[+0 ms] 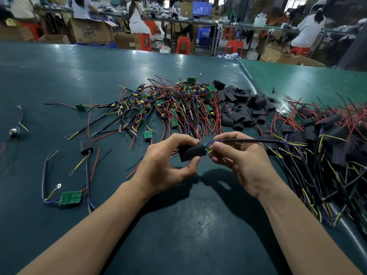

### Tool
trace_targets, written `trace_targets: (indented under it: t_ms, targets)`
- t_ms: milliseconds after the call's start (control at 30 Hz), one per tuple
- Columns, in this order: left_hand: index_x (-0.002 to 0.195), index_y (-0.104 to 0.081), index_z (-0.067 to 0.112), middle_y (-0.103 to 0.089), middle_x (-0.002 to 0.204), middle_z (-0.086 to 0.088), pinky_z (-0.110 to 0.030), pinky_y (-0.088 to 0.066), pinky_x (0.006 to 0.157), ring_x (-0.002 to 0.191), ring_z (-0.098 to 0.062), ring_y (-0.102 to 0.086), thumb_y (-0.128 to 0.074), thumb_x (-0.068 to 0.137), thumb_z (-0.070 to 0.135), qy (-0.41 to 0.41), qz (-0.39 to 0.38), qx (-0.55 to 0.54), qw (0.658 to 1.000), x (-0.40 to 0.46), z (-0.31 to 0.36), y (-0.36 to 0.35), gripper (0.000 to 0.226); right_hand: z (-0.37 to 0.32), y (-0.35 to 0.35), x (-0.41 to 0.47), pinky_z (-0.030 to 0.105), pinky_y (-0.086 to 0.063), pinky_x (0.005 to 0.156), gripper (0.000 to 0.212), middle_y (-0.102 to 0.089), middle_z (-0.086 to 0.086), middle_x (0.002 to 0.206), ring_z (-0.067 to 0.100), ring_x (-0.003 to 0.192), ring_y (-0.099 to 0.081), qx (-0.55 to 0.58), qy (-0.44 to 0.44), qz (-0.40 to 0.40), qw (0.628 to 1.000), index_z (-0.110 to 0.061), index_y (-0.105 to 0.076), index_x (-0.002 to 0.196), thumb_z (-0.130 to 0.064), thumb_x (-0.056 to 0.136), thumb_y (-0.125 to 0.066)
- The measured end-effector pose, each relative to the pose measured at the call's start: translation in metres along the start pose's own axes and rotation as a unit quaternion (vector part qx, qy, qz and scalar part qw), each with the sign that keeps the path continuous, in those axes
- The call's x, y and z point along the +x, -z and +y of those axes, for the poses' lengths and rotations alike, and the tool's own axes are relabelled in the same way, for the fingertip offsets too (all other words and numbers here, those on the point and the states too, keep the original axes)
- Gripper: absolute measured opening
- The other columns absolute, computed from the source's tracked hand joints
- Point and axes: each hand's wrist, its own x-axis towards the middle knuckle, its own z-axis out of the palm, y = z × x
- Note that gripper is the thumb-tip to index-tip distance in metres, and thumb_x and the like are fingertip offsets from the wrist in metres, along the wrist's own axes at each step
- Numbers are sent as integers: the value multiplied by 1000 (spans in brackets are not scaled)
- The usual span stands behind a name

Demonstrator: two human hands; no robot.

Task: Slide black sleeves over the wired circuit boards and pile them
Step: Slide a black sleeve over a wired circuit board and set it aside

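The left hand (pixel 165 165) is pinching a black sleeve (pixel 192 152) between thumb and fingers, holding it just above the green surface (pixel 188 225). The right hand (pixel 241 161) is gripping the wired end of a board (pixel 206 149), and only a sliver of that board is peeking out at the sleeve's right mouth. Its black cable (pixel 258 140) is trailing off to the right of the sleeve, ending in blue and yellow leads. Behind the sleeve, the tangle of bare boards (pixel 174 104) is sprawling across the surface. To the right of that tangle, loose sleeves (pixel 242 108) are lying heaped. Far right of the held sleeve, the finished pile (pixel 325 139) is spilling over. Left of the sleeve, one stray board (pixel 70 197) is lying flat with its wires looped.
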Motion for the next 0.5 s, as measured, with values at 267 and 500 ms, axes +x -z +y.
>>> trace_targets:
  t_ms: [267,500]
  targets:
    - [105,-66,-1,-73,103,-8,-39,-59,79,91,-20,-72,-82,75,2,-10,-22,1,1000,0,0,0,35,1,2,1,18,-48,50,20,-62,3,63,12,54,-56,-18,-46,7,999,0,-65,95,-12,80,-69]
    - [109,-64,7,-73,102,-5,-36,-56,78,89,-20,-71,-81,77,7,-41,-38,49,997,0,1,-2,36,4,-1,-1,18,-51,52,19,-69,7,68,12,54,-61,14,-84,-11,996,-5,-70,86,-16,70,-74]
